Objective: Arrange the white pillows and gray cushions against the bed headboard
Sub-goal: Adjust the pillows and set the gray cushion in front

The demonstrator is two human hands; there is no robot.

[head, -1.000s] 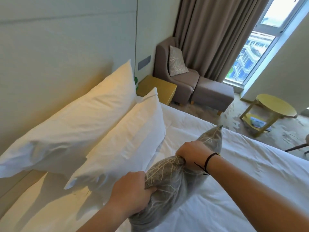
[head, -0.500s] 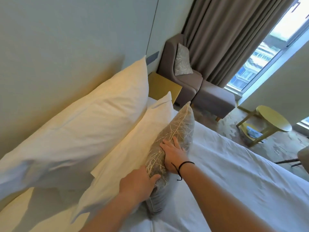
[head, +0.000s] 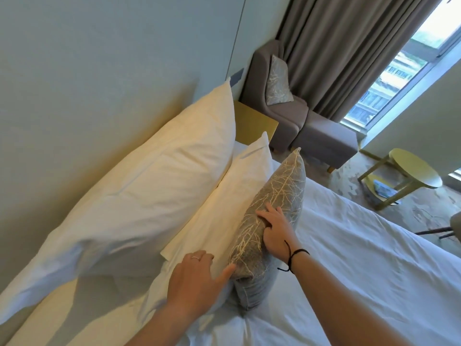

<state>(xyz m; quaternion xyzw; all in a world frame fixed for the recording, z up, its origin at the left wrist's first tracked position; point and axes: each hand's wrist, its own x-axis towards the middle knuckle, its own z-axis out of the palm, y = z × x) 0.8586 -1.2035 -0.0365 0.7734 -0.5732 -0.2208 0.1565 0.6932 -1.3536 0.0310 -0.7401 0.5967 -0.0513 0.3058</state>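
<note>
Two hands steady one gray cushion at frame centre — right hand spread flat on its face, left hand fingers extended, touching its lower corner — long axis running toward upper right.

White-sheeted bed with two white pillows and gray cushion.

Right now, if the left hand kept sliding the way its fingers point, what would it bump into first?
Probably the gray cushion: the left hand already has a fingertip at its near corner, beside the front white pillow.
</note>
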